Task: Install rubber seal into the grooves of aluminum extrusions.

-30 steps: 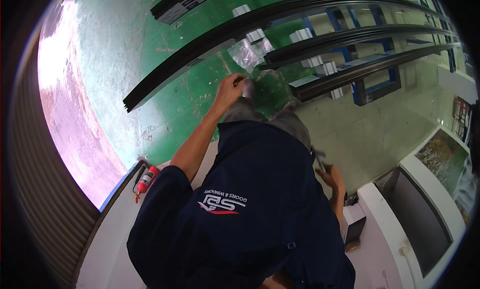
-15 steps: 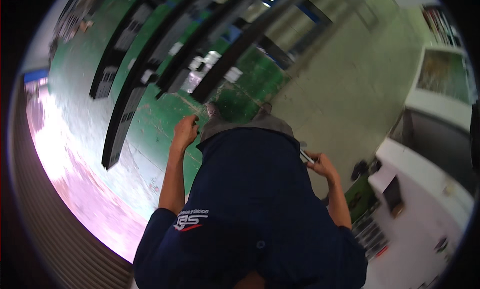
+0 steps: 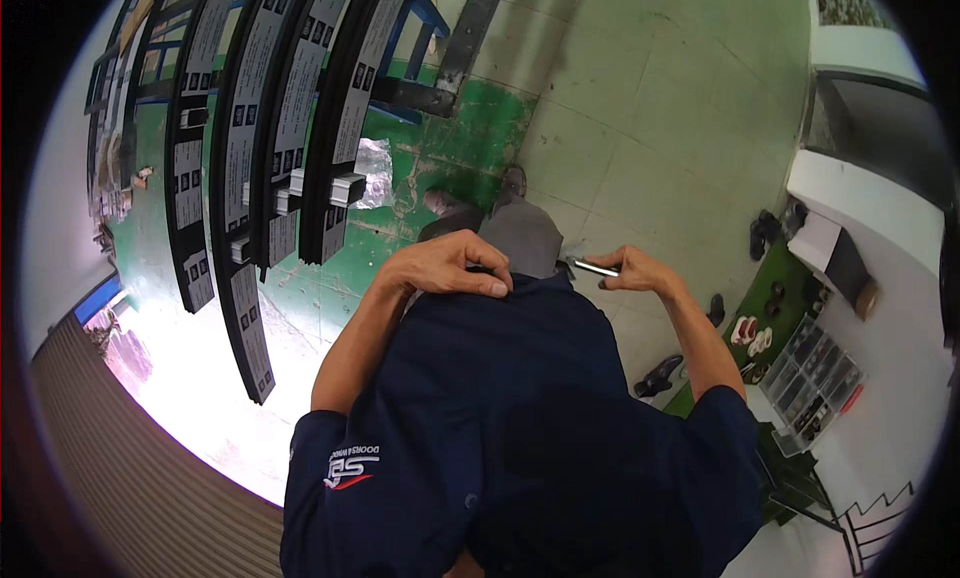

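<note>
Drop risk at right

The slim tool (image 3: 597, 269) is gripped at right by the right hand (image 3: 641, 272) and could be dropped if slackly held. The shirt (image 3: 560, 398) seems touched by the left hand (image 3: 445, 265), fingers curled (pinching cannot be told).

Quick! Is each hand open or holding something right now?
Left hand: fingers curled by the dark shirt; can't tell if gripping.
Right hand: holding a slim silvery object.

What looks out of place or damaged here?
A crumpled, clear plastic sheet appears to lie loose on the green-painted floor near long black bars, perhaps dropped wrapping. That floor's paint looks patchily worn. Nothing seems odd about the slim silvery object in the right hand.
</note>
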`<action>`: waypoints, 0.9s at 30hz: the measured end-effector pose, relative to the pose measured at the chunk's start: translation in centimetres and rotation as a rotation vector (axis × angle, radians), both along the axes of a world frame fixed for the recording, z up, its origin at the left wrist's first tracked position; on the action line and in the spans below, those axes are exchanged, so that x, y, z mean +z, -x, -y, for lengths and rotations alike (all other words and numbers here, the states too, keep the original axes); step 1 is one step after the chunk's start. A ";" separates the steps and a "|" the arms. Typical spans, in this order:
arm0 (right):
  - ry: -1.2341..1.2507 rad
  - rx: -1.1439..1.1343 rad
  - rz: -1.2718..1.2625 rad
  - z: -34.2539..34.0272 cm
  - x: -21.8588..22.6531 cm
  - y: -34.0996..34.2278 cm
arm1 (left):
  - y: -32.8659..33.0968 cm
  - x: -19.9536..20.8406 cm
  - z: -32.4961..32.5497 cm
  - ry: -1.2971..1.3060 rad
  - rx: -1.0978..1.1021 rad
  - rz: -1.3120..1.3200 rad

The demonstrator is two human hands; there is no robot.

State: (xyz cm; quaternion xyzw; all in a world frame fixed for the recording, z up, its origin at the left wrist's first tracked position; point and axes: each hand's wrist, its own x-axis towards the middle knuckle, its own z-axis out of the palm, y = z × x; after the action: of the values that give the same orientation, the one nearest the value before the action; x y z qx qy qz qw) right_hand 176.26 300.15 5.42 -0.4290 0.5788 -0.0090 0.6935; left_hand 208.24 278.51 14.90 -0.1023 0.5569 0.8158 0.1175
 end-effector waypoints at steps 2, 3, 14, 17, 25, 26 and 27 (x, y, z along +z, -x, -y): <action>0.162 -0.084 0.077 0.3 -1.7 -0.9 | 0.3 -0.9 0.3 -0.034 0.014 -0.003; 0.165 -0.092 0.072 0.5 -2.5 -1.7 | 0.4 -1.5 0.6 -0.064 0.042 -0.008; 0.176 -0.070 -0.290 5.7 -10.1 -8.7 | -4.2 -4.3 4.9 0.504 0.263 0.032; 0.101 -0.135 -0.138 10.2 -5.5 -10.3 | -9.4 -4.0 5.7 0.917 0.702 0.137; 0.840 -0.074 -0.212 34.4 5.6 -8.6 | -19.1 -4.7 7.6 1.210 1.480 0.723; 1.013 -0.030 -0.228 38.9 6.9 -10.1 | -19.5 -5.4 7.4 1.207 1.500 0.709; 1.054 -0.013 -0.257 43.0 8.0 -11.9 | -19.8 -6.2 7.0 1.268 1.504 0.813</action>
State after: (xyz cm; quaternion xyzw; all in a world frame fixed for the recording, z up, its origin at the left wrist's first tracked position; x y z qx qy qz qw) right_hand 188.16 257.13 13.39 -0.7128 0.5786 -0.2497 0.3079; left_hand 228.01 271.52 8.75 -0.7274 0.5926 0.1442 -0.3145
